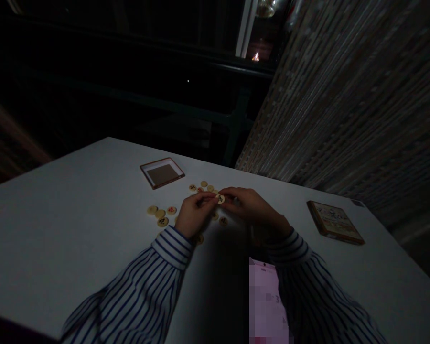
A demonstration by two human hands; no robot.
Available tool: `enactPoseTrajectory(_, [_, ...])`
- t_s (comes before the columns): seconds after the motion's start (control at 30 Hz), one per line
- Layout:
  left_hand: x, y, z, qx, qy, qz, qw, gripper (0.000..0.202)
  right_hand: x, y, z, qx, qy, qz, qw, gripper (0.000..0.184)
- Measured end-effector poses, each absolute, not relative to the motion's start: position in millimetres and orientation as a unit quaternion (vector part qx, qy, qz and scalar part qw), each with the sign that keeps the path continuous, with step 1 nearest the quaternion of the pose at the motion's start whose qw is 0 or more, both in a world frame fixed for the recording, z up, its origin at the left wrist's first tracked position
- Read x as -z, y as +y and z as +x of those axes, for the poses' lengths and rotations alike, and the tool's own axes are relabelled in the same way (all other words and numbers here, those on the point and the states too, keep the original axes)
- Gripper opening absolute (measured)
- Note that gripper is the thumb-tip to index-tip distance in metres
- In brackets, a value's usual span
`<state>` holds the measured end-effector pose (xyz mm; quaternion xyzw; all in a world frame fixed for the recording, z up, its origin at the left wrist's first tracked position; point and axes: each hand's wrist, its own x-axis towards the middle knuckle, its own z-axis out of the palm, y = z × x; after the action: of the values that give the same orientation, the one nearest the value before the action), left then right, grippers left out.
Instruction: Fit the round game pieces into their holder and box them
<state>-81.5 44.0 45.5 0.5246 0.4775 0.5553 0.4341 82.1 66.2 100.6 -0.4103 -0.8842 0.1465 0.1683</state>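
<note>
A round Chinese chess piece [220,198] with a dark character on its face is pinched between the fingertips of both hands. My left hand [195,213] grips it from the left, and my right hand [251,204] from the right. Both are closed, a little above the tabletop. More round pieces lie loose around them: a red-marked piece [171,210], a black-marked piece [162,221] and plain-faced ones [152,209] to the left. Beyond the hands is another cluster [204,184], and a black-marked piece [223,220] sits just below. My left hand hides some pieces.
An open shallow box part [162,173] lies at the back of the white table [75,215]. On the right is a closed, printed box [335,222]. A lit phone [267,301] stands near my right sleeve. String curtains [344,95] hang beyond the table's right edge.
</note>
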Motion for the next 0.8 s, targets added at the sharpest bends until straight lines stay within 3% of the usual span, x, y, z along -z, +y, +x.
enactPoseTrajectory(0.8, [-33,51,-89,-0.523,0.539,0.560,0.349,0.032,-78,74,92,0.010,-0.904,-0.427,-0.031,0.027])
